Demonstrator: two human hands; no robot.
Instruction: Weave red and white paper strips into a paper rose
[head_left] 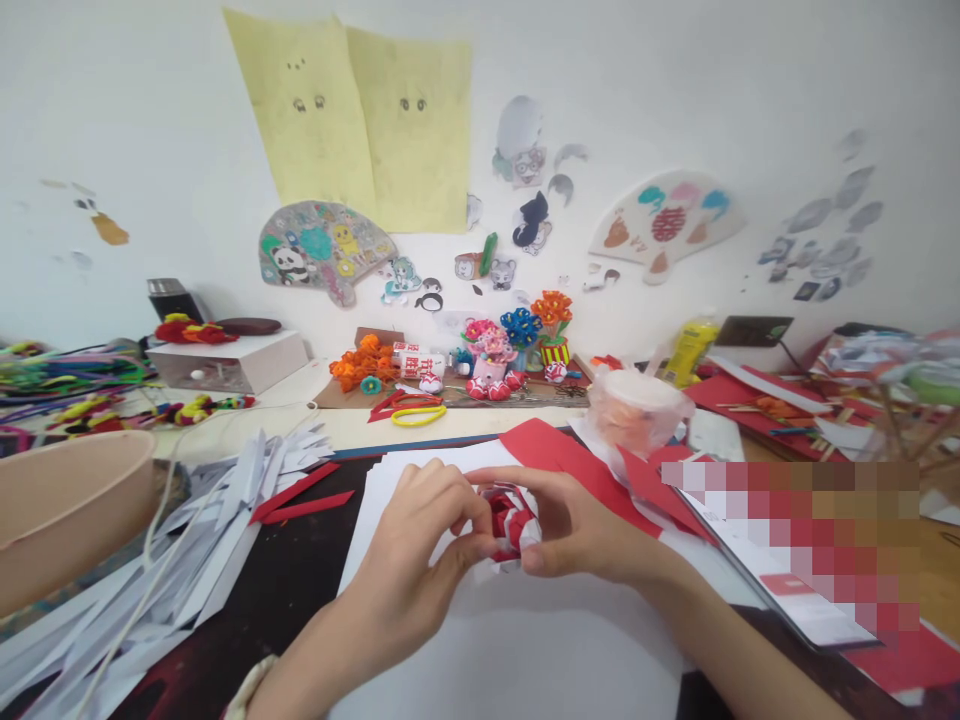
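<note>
Between my two hands, above a stack of white paper point(540, 645), is a small ball woven from red and white paper strips point(511, 520). My left hand point(435, 525) pinches its left side with thumb and index finger. My right hand point(566, 520) curls round its right side, thumb at the front and index finger over the far edge. An opening with red inside shows in the ball between the fingers. Part of the ball is hidden by the fingertips.
Left lie white paper strips point(232, 540), red strips point(307, 495) and a beige bin point(75, 500). Right are red paper sheets point(577, 465), a lidded plastic tub point(637, 410) and a tablet-like device point(802, 585), partly pixelated. Pipe-cleaner flowers point(521, 330) stand at the back.
</note>
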